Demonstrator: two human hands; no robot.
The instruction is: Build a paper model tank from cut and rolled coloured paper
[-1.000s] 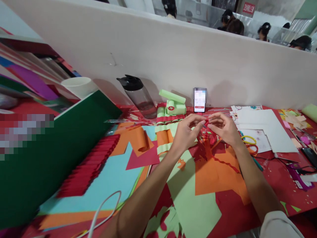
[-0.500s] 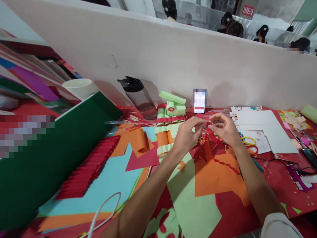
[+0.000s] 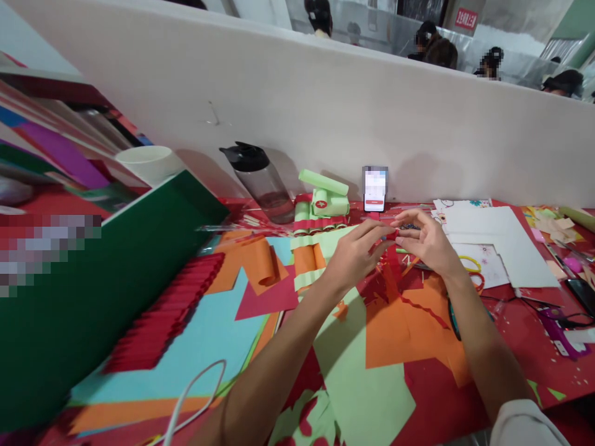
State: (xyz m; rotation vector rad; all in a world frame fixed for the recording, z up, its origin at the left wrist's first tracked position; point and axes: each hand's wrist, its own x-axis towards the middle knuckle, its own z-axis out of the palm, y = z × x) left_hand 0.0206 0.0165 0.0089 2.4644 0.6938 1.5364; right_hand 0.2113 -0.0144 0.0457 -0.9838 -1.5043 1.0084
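Fingertips of my left hand and my right hand meet around a small red piece, which looks like paper. Both hands are closed on it, and most of it is hidden by the fingers. Under the hands lie red and orange paper scraps and an orange sheet. A light green sheet spreads below my left forearm. Beyond my left hand stand rolled green paper tubes with red bands. Scissors with yellow and red handles lie partly behind my right forearm.
A phone leans on the white partition. Left of it stands a water bottle. A dark green board slants at the left, beside pleated red paper. White sheets lie at the right. A white cable loops in front.
My right hand has shifted slightly right and turned a little, while my left hand has edged right. The small red piece stays between the fingertips.
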